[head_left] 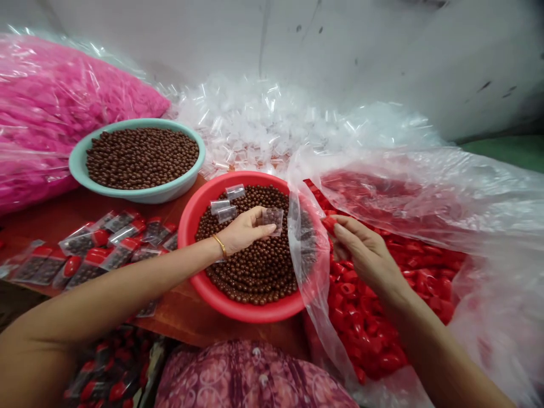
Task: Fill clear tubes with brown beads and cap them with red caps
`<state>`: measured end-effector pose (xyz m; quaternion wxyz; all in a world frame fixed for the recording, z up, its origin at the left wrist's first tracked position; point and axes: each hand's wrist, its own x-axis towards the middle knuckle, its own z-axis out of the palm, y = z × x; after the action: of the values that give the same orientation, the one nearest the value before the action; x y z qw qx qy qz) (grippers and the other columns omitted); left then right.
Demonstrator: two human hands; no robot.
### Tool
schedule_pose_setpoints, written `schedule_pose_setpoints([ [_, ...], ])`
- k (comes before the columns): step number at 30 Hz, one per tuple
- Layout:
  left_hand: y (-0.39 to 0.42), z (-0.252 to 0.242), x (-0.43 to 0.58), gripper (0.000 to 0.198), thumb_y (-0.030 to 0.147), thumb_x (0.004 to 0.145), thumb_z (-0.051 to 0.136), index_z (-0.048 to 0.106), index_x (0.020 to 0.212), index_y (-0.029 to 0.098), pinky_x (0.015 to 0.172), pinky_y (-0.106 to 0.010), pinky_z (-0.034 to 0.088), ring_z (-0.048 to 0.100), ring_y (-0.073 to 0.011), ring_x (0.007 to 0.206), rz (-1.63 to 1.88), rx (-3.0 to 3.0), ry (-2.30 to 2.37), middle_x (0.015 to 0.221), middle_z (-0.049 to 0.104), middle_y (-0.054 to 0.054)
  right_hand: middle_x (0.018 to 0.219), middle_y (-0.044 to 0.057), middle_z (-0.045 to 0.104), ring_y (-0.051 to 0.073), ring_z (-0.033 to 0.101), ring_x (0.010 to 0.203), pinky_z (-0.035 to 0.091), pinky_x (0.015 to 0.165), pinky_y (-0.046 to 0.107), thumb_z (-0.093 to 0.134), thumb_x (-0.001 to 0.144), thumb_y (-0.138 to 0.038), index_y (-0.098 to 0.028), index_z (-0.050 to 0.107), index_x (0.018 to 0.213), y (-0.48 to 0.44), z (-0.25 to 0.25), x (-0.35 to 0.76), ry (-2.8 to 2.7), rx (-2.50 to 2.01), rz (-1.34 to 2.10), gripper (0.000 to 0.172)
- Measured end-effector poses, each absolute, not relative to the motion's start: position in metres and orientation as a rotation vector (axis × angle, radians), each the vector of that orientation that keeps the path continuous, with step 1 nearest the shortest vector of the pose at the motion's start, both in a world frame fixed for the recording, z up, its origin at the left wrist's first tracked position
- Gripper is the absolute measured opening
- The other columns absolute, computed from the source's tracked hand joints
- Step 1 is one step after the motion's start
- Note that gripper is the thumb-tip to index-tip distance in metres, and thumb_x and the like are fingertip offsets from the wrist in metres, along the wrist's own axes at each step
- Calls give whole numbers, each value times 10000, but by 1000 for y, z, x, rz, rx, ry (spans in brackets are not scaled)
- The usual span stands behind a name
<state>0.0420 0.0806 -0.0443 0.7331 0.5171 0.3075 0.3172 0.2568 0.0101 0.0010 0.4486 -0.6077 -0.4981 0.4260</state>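
Over a red basin (189, 283) of small brown balls (255, 277), my left hand (249, 229) pinches a clear plastic container (273, 221); how full it is cannot be made out. More clear containers (227, 213) lie on the balls behind that hand. My right hand (359, 243) grips a red cap (329, 225) between thumb and fingers, at the basin's right rim. Beneath it, an open plastic bag (317, 306) of red caps (361, 317) spreads out, its edge draped over the basin.
A light-blue basin (159, 196) of brown balls stands at the back left, beside a bag of pink pieces (55, 107). Filled red-capped containers (123, 249) lie at left, others (110, 368) below the table edge. Clear containers (272, 113) are heaped along the wall.
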Motion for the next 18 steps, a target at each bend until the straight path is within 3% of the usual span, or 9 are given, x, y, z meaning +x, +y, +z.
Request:
schedule_pose_setpoints([
  [6,82,-38,40,175,168,758,589,517,915,144,817,-281,436,549,-115,818,748,1440,628,870,588,-13,554,-62,421,52,346,410,334,381,194,572,775,-515,-186,645,949,42,-1,225,-1404,-1410,1005,379],
  [9,81,-38,40,170,177,782,544,524,947,142,805,-292,435,538,-129,821,727,1550,638,874,578,-20,621,-24,538,75,446,451,403,420,212,512,828,-468,-190,660,999,52,-6,216,-1567,-1368,939,358],
  [12,81,-40,40,202,216,803,520,531,992,144,775,-287,441,532,-132,795,741,1634,654,862,574,-15,909,51,685,150,632,740,534,648,284,474,864,-381,-196,662,1064,55,-13,212,-1803,-1328,753,331],
  [15,79,-40,39,216,288,827,498,532,989,150,742,-284,440,520,-134,757,754,1728,705,819,566,-5,1134,69,668,195,626,1027,510,894,354,414,900,-333,-198,623,1170,53,-20,212,-1946,-1289,576,367],
  [18,76,-36,39,217,330,785,552,537,911,155,719,-278,427,517,-139,746,753,1831,813,807,576,-2,1140,88,669,199,645,999,519,877,347,391,912,-331,-187,551,1279,47,-26,215,-2076,-1276,422,426],
])
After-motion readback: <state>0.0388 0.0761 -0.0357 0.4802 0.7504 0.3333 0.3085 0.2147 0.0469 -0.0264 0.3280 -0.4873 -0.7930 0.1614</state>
